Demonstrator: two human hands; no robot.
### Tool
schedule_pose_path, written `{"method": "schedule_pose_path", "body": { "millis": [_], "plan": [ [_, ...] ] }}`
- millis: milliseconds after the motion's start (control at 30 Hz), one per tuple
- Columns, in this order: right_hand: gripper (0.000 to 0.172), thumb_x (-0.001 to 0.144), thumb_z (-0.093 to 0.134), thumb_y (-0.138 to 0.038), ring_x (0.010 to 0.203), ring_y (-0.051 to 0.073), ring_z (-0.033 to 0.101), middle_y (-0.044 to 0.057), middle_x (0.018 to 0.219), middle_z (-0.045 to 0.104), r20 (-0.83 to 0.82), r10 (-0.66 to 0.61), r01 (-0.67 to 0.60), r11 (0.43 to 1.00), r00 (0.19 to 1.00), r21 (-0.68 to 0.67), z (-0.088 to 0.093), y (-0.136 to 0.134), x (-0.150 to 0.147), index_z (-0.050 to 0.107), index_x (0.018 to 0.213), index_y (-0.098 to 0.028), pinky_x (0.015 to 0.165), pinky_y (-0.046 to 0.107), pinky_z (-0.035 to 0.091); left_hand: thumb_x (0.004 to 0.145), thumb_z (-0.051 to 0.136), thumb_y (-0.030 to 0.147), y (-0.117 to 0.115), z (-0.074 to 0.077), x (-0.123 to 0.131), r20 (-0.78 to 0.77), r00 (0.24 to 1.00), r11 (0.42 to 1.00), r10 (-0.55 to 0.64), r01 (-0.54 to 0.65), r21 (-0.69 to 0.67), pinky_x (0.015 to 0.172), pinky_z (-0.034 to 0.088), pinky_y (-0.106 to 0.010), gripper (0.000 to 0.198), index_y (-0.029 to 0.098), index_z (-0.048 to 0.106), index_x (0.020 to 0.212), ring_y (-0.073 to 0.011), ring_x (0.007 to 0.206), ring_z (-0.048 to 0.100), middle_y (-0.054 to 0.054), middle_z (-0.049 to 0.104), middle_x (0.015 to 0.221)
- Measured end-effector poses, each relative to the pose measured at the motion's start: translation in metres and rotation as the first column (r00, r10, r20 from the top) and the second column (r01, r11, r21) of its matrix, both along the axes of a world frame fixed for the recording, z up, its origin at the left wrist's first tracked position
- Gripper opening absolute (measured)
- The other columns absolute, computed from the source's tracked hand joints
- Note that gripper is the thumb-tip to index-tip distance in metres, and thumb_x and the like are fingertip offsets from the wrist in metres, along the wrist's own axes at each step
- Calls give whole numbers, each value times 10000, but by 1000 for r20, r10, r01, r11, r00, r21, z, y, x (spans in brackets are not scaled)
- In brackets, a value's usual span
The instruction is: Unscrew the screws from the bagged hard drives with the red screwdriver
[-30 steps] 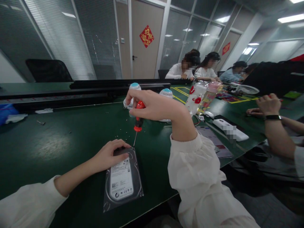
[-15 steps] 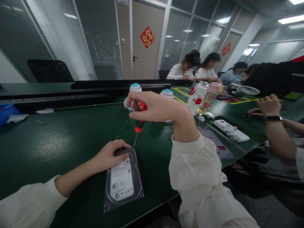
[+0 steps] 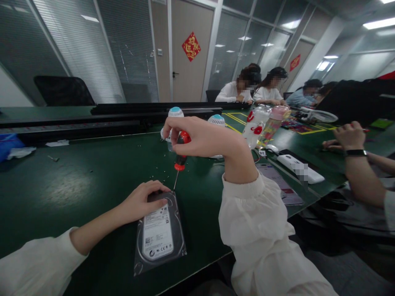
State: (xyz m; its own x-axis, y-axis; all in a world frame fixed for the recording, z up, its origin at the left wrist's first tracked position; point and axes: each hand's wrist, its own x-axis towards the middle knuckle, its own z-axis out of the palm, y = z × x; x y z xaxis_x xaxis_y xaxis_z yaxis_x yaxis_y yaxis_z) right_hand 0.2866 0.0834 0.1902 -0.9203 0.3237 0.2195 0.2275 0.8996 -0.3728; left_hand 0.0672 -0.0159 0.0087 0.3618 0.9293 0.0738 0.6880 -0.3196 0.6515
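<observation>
A hard drive (image 3: pixel 157 236) with a white label lies label-up on the dark green table. My left hand (image 3: pixel 145 202) grips its far end, thumb flat on the top and fingers over the far edge. Above it, my right hand (image 3: pixel 203 137) is closed around the red and black handle of a screwdriver (image 3: pixel 180 161). The screwdriver stands nearly upright, and its tip meets the drive's far right corner. Whether a screw sits under the tip is too small to tell. Several tiny screws (image 3: pixel 164 177) lie scattered just beyond the drive.
White and blue-topped devices (image 3: pixel 175 112) stand behind my right hand. To the right are a clear bottle (image 3: pixel 255 125), a tablet-like flat device (image 3: pixel 282 185) and a white power strip (image 3: pixel 300 168). Another person's hand (image 3: pixel 352 135) is at the far right. Black bars (image 3: pixel 123 119) cross the table's back.
My right hand's thumb and fingers have shifted slightly around the screwdriver handle. The tip stays on the same corner, and my left hand and the drive have hardly moved.
</observation>
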Motion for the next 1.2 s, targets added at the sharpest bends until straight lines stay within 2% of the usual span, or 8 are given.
{"method": "schedule_pose_path", "body": {
  "millis": [200,333,500,633,800,933,1100,1200],
  "plan": [
    [264,954,631,-330,903,150,556,62,1098,642,-12,-69,70,997,998,18,0,1,-1,602,1123,-128,769,312,412,947,583,479,0,2,1,2,1000,1000,-7,7,4,944,480,-444,346,249,715,1169,-268,1043,643,-54,719,1124],
    [291,879,639,-120,886,129,556,49,1090,637,2,-48,48,999,999,-4,0,1,-1,579,1164,-124,768,294,421,952,582,493,0,-1,-1,-3,1000,1000,-8,8,5,957,474,-446,354,258,712,1183,-269,1057,639,-51,717,1140],
    [235,943,642,-285,939,153,550,66,1102,637,-32,-46,46,999,998,24,-1,2,-2,598,1106,-121,798,309,410,958,579,490,0,-1,-1,-7,1000,1000,-8,8,4,957,471,-452,352,255,712,1184,-268,1053,637,-52,715,1137],
    [275,865,632,-99,861,124,556,34,1023,639,-28,-21,21,1000,999,9,-2,2,-3,575,1133,-126,753,283,404,954,577,500,0,0,-1,-7,1000,1000,-7,7,2,960,476,-451,363,253,714,1182,-271,1059,634,-56,720,1139],
    [238,913,662,-241,915,143,565,61,1092,640,-43,-41,43,998,998,38,-3,3,-2,614,1110,-116,780,299,412,957,573,500,0,0,-1,-7,1000,1000,-11,11,8,970,466,-453,362,258,717,1184,-274,1067,638,-50,719,1145],
    [288,861,643,-75,889,127,586,40,1029,659,-25,-1,1,1000,1000,2,-1,2,-2,593,1141,-116,783,282,432,956,581,504,0,-2,-2,-12,1000,1000,-5,5,7,965,461,-453,366,259,712,1194,-276,1066,639,-47,714,1145],
    [284,896,686,-199,834,134,583,40,1000,652,-1,-69,69,997,998,16,0,0,-3,604,1157,-123,726,292,432,969,570,508,0,-3,-3,-4,1000,1000,-13,13,5,964,458,-452,363,263,706,1199,-267,1065,635,-45,707,1149],
    [299,878,688,-137,823,119,582,26,975,650,-23,-38,38,999,999,1,0,-1,-4,578,1156,-117,738,283,432,962,574,508,0,-3,-2,-7,1000,1000,-13,13,8,955,465,-451,366,255,709,1190,-265,1051,637,-50,709,1141]
  ]
}}
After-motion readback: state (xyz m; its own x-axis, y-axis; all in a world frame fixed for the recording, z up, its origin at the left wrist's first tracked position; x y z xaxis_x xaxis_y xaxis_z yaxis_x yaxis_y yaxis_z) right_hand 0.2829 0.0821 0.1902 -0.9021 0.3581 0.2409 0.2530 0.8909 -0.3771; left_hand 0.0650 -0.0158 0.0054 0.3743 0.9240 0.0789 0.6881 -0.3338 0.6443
